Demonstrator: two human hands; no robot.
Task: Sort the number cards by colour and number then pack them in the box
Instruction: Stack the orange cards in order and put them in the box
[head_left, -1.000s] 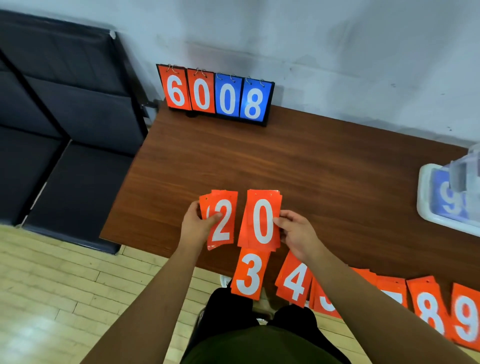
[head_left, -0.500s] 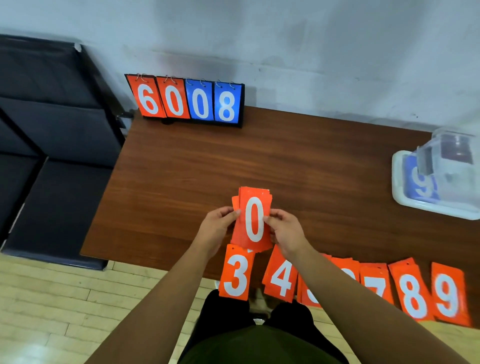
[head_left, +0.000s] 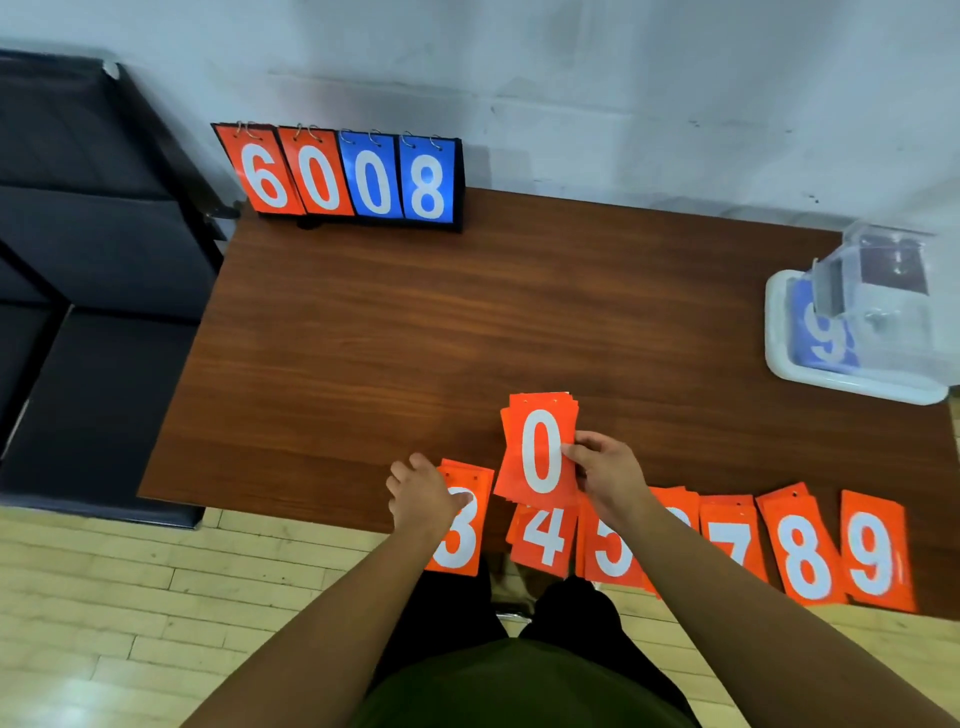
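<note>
- Fingers (head_left: 584, 453) of the right hand (head_left: 610, 480) pinch the right edge of an orange card stack (head_left: 540, 452). Its top card reads "0", and it is tilted slightly over the near part of the desk (head_left: 415, 338).
- On the left hand (head_left: 418, 493), the thumb lies across the upper face of the orange "3" card (head_left: 460, 540). The other fingers are curled at that card's left edge; whether they grip it cannot be told.
- Just below the right fingers lies the "4" card (head_left: 543, 538), its top covered by the held stack.
- Running right from there along the desk's near edge are the "5" card (head_left: 610, 551), the "7" card (head_left: 737, 540), the "8" card (head_left: 802, 558) and the "9" card (head_left: 872, 553). The right forearm hides the pile between "5" and "7".
- Well beyond both hands, a flip scoreboard (head_left: 337, 179) stands at the desk's far edge. It reads "6 0" in orange and "0 8" in blue.
- Far right of the right fingers, a clear plastic box (head_left: 878, 312) sits on a white tray (head_left: 779, 364), over a blue "9" card (head_left: 826, 338).
</note>
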